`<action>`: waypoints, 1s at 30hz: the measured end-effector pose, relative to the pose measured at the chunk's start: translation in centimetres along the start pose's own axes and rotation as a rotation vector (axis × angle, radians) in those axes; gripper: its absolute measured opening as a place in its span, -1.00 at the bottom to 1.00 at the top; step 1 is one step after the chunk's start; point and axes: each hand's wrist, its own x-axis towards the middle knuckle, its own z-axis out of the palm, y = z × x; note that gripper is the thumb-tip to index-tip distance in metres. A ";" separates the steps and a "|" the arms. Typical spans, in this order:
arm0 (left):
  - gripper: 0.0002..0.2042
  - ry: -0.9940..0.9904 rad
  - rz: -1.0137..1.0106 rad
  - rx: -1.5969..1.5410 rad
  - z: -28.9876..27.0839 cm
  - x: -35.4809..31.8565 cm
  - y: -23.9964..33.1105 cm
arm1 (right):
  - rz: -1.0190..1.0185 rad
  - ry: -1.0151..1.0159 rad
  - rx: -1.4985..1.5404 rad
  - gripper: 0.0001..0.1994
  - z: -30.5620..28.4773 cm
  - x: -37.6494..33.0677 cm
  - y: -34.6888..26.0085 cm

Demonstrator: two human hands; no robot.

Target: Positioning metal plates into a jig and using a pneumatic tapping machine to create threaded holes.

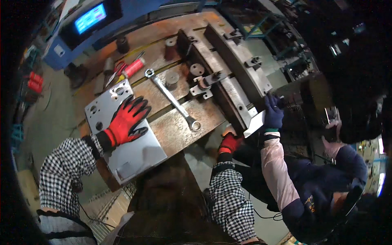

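Note:
My left hand [129,121], in a red and black glove, lies with fingers spread on a grey metal plate [136,157] that has several holes. My right hand [231,143], in a similar glove, is low at the table's near edge, beside the end of a long dark steel rail [222,92]. Its fingers are mostly hidden, so I cannot tell whether it grips anything. A pale, bent metal piece [255,123] sits at the rail's end, with a co-worker's dark blue gloved hand [273,112] against it. Between my hands lies a large ring wrench [173,100].
The rusty, slotted steel table [210,116] carries a second rail [239,57], clamps [210,79] and round metal blocks [172,80]. Red-handled scissors [117,70] and a red cylinder [134,67] lie at the far left. The co-worker [322,188] stands close at right. A lit screen [90,18] is behind.

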 end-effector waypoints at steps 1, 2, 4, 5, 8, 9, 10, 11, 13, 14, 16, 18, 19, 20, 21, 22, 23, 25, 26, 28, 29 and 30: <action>-0.14 -0.009 -0.017 -0.017 -0.2 0.6 0.2 | -0.023 0.029 0.027 -0.35 0.1 0.8 0.0; -0.14 -0.030 -0.040 -0.016 -0.3 0.9 0.4 | 0.050 -0.084 -0.084 -0.34 0.0 0.5 -0.6; -0.13 -0.054 -0.072 0.005 -1.2 1.2 0.9 | 0.154 -0.236 -0.215 -0.33 -0.2 0.6 -2.8; -0.13 -0.063 -0.075 0.013 -1.3 1.2 1.4 | 0.191 -0.276 -0.250 -0.32 -0.4 0.7 -3.8; -0.10 -0.074 -0.070 0.037 -2.1 2.4 2.5 | -0.168 -0.040 -0.077 -0.30 -1.8 1.4 -5.4; -0.10 -0.066 -0.062 0.025 -2.7 3.2 3.2 | -0.203 0.003 -0.013 -0.30 -2.5 1.9 -5.5; -0.09 -0.056 -0.058 -0.029 -3.6 4.7 4.7 | -0.122 -0.018 0.076 -0.30 -3.5 3.0 -5.2; -0.09 -0.047 -0.083 -0.071 -4.9 5.1 5.9 | -0.117 -0.002 0.107 -0.30 -4.5 3.6 -5.8; -0.10 0.032 -0.066 -0.082 -5.5 6.7 10.0 | -0.029 -0.158 -0.024 -0.29 -6.9 3.7 -7.1; -0.11 0.067 -0.051 -0.086 -5.9 7.7 12.4 | 0.012 -0.208 -0.067 -0.29 -8.0 3.8 -7.0; -0.17 0.061 0.026 -0.388 -5.5 10.3 16.7 | -0.023 -0.115 0.002 -0.34 -8.8 4.3 -7.7; -0.24 0.030 0.064 -0.655 -3.6 13.3 21.4 | -0.069 -0.013 0.076 -0.42 -9.7 4.8 -7.7; -0.27 0.015 0.079 -0.770 -2.6 15.2 24.3 | -0.077 -0.013 0.024 -0.49 -9.9 5.2 -6.5; -0.26 0.003 0.070 -0.852 -2.1 17.6 26.8 | -0.082 0.013 0.034 -0.54 -9.8 5.9 -5.3; -0.25 -0.011 0.068 -0.945 -1.0 20.2 29.4 | -0.087 0.049 0.032 -0.58 -9.9 6.8 -3.6; -0.21 -0.018 0.064 -0.998 -0.3 22.7 31.7 | -0.092 0.080 0.034 -0.63 -10.0 7.7 -2.1; -0.18 -0.013 0.042 -1.044 0.3 24.7 33.5 | -0.056 0.031 0.070 -0.63 -10.4 7.5 -1.7; -0.15 0.015 0.054 -1.068 2.1 28.3 36.6 | -0.020 -0.012 0.108 -0.63 -10.9 8.9 -0.7; -0.13 -0.084 -0.047 -1.172 3.8 29.8 37.4 | -0.016 -0.017 0.112 -0.62 -11.2 9.1 -0.3; -0.10 -0.178 -0.157 -1.268 8.6 32.0 38.9 | -0.007 -0.048 0.113 -0.58 -11.3 8.9 -0.4; -0.07 -0.079 -0.171 -1.333 10.2 32.6 40.6 | -0.008 -0.044 0.105 -0.57 -11.7 8.8 -0.3; -0.05 -0.046 -0.174 -1.263 11.4 32.8 41.8 | -0.006 -0.040 0.093 -0.55 -12.2 8.9 -0.3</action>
